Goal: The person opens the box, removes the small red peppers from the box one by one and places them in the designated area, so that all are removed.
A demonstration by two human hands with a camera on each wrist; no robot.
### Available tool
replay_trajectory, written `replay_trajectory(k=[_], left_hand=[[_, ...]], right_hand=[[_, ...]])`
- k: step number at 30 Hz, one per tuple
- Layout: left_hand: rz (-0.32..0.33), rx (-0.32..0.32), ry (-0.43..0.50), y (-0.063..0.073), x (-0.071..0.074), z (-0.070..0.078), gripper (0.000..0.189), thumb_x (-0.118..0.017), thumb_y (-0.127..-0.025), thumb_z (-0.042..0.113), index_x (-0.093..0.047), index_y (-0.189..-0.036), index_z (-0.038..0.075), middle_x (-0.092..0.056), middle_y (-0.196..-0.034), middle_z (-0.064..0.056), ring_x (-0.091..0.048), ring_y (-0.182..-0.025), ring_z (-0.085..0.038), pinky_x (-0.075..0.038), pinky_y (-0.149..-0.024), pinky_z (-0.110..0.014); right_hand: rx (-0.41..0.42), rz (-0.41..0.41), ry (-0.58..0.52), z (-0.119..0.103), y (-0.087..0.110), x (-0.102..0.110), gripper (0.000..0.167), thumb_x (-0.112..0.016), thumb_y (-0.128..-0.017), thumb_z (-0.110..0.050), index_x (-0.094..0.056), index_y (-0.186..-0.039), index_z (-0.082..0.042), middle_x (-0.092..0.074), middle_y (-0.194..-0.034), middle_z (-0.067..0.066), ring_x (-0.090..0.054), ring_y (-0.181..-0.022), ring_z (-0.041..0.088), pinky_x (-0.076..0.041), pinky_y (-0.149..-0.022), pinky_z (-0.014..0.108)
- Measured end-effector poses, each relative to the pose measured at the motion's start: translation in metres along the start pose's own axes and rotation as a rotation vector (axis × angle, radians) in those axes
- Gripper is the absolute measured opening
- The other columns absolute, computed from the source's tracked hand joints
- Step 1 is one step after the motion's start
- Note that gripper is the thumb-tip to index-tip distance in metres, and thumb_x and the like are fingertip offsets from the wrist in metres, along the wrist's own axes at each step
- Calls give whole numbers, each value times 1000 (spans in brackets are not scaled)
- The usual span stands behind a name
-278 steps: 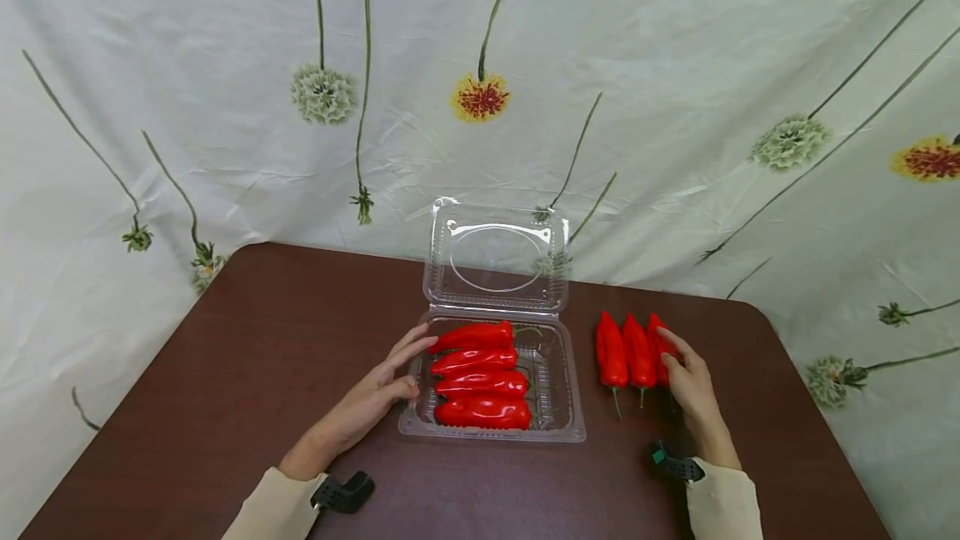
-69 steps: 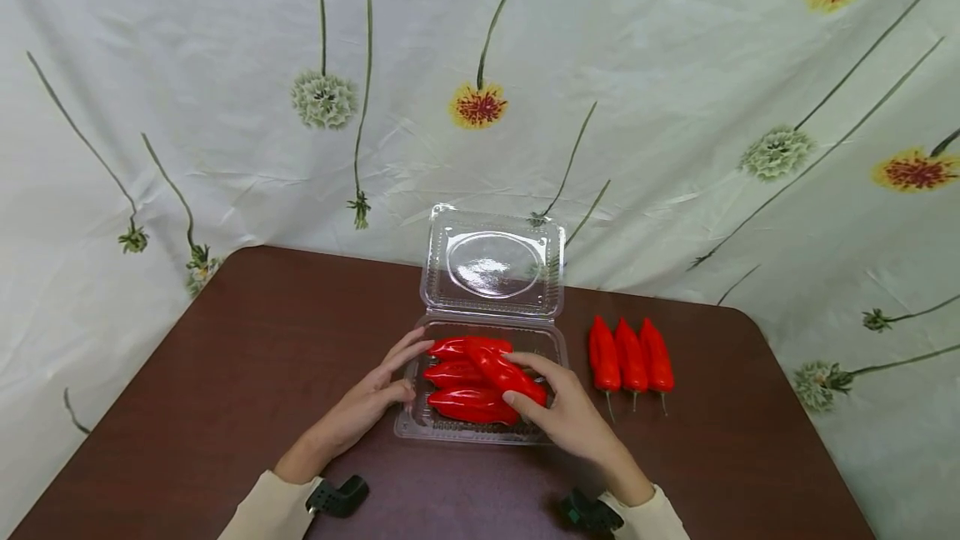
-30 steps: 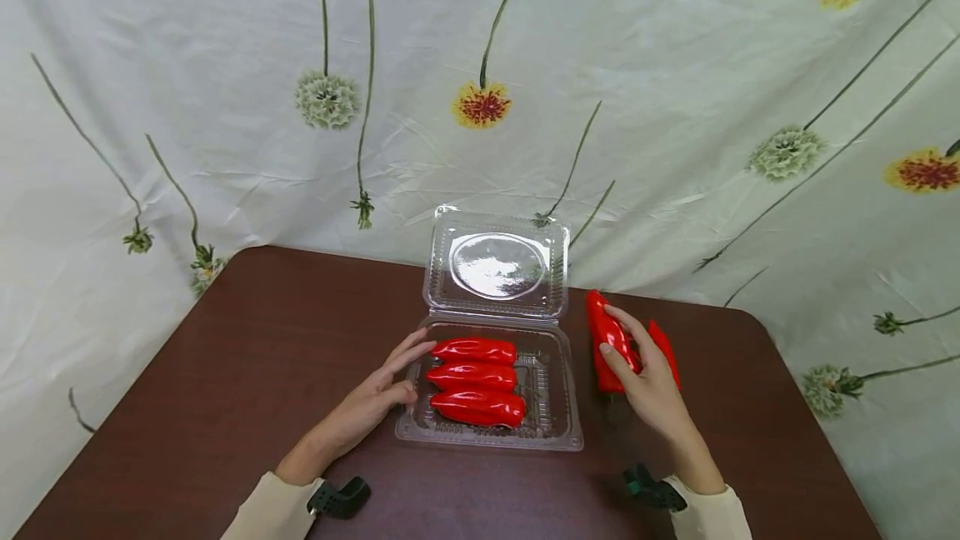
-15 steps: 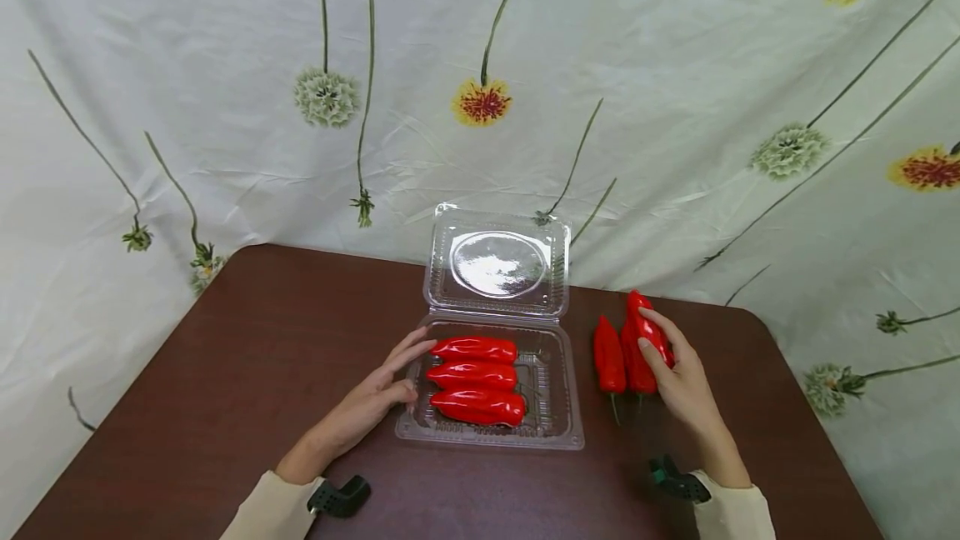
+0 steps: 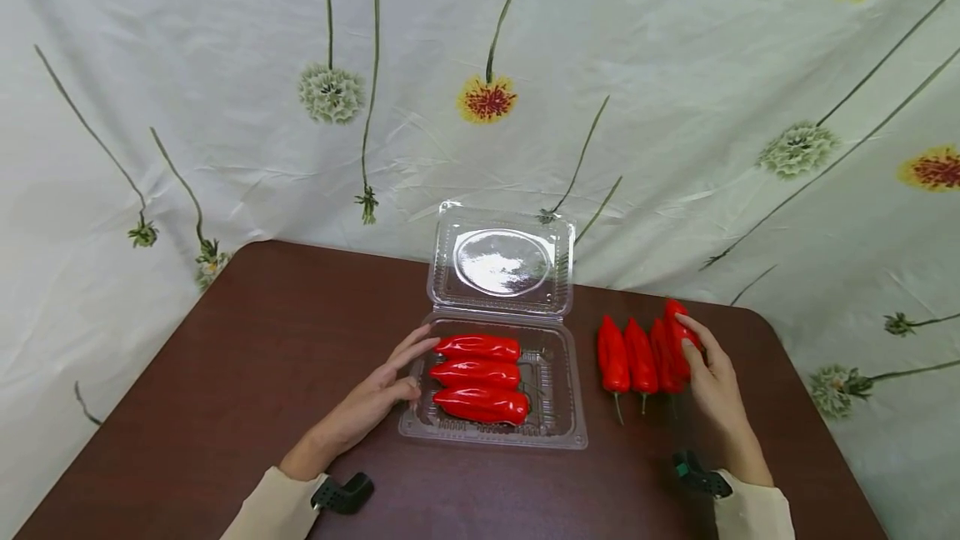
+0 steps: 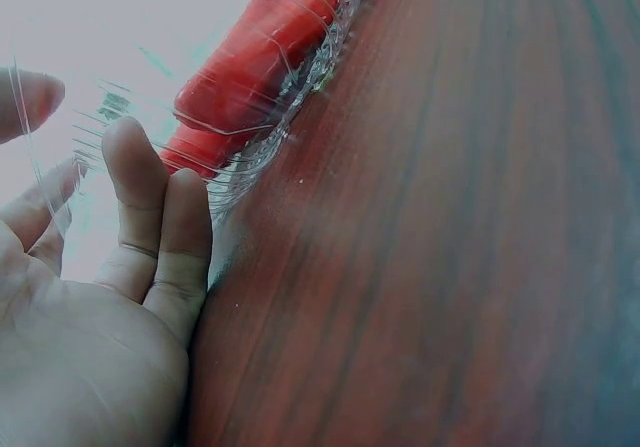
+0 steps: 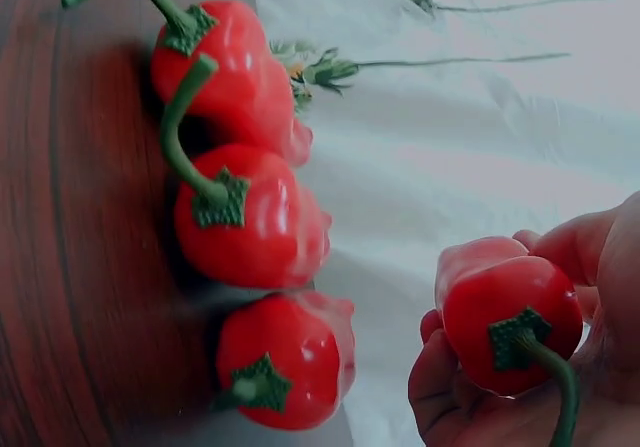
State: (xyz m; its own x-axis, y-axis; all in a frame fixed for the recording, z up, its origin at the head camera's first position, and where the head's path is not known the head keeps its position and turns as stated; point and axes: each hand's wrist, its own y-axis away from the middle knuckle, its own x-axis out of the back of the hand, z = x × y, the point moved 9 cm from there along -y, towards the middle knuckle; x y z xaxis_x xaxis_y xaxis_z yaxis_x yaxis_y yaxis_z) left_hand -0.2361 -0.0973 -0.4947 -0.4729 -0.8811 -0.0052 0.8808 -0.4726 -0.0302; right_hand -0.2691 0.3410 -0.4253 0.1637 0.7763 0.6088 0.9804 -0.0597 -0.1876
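Right of the box (image 5: 558, 390), the grip of the right hand (image 5: 718, 369) is clamped on a pepper (image 5: 677, 336), raised off the counter (image 5: 337, 315) near three loose peppers (image 5: 641, 357). At the box's left edge, the left hand (image 5: 371, 397) touches it, fingers extended and apart. Three more peppers (image 5: 476, 374) lie inside the box, its lid (image 5: 502, 261) raised behind.

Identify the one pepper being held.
The rightmost red pepper, in the right grip; three others lie on the table and three more in the plastic box.
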Motion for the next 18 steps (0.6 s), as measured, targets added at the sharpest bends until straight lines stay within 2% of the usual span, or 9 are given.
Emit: replay_trajectory(k=[2,4,5,9,10,12,14,17,18], left_hand=[[1,5,-8,0,0,0,69,-48,-92,-3,-32,-157,15,-2,-168,3,-20,-138,-21,-52,-78,-23],[6,9,-18,0,1,0,69,-48,-92,-3,-32,-157,16,-3,-168,3,-34,-128,-19,-53,-77,-24],[7,12,-19,0,1,-1,69,-48,-92,-3,-32,-157,16,-3,-168,3,-35,-126,-18,-53,-77,-24],[8,17,-19,-1,1,-1,69,-48,-92,-2,-32,-157,16,-3,-168,3,-33,-129,-24,-53,-77,-24],[7,20,-17,-1,1,-1,69,-49,-92,-2,-32,-157,15,-2,-168,3,-27,-134,-25,-53,-78,-24],[5,24,-13,-1,1,-1,69,-49,-92,-1,-31,-157,15,-2,-168,3,-21,-137,-28,-53,-78,-25],[3,28,-15,0,0,-2,69,-49,-93,-1,-31,-157,16,-2,-168,3,-30,-132,-29,-53,-78,-25],[-2,26,-16,0,0,-2,69,-48,-93,-1,-31,-158,17,-2,-168,3,-46,-114,-26,-53,-77,-25],[-2,26,-18,0,0,-2,69,-48,-93,-1,-31,-158,17,-2,-168,3,-48,-112,-24,-53,-77,-25]], right_hand=[[-22,-1,-7,5,-1,1,46,-37,-108,-22,-39,-154,-14,-46,-148,17,-46,-105,-4,-41,-81,8],[-31,-1,-10,8,-2,2,46,-37,-108,-22,-39,-154,-13,-45,-150,17,-45,-106,-5,-39,-82,7],[-32,0,-10,10,-2,3,47,-37,-108,-22,-39,-154,-13,-45,-150,18,-45,-107,-5,-39,-82,7],[-40,19,1,16,-2,6,47,-39,-108,-21,-39,-153,-11,-45,-148,20,-44,-106,-5,-39,-81,6],[-43,28,3,18,-1,8,46,-39,-108,-21,-40,-153,-11,-46,-147,20,-44,-105,-5,-39,-81,7],[-51,52,14,21,-1,11,46,-40,-108,-22,-42,-152,-12,-49,-143,16,-44,-102,-4,-39,-78,8],[-60,80,25,24,0,15,45,-42,-107,-22,-45,-151,-12,-54,-132,11,-46,-95,-1,-40,-74,12],[-80,110,37,29,1,20,44,-45,-106,-23,-48,-149,-14,-55,-116,4,-46,-85,4,-40,-66,18],[-91,118,38,32,1,21,44,-46,-106,-23,-48,-149,-14,-55,-112,3,-46,-83,4,-40,-65,19]])
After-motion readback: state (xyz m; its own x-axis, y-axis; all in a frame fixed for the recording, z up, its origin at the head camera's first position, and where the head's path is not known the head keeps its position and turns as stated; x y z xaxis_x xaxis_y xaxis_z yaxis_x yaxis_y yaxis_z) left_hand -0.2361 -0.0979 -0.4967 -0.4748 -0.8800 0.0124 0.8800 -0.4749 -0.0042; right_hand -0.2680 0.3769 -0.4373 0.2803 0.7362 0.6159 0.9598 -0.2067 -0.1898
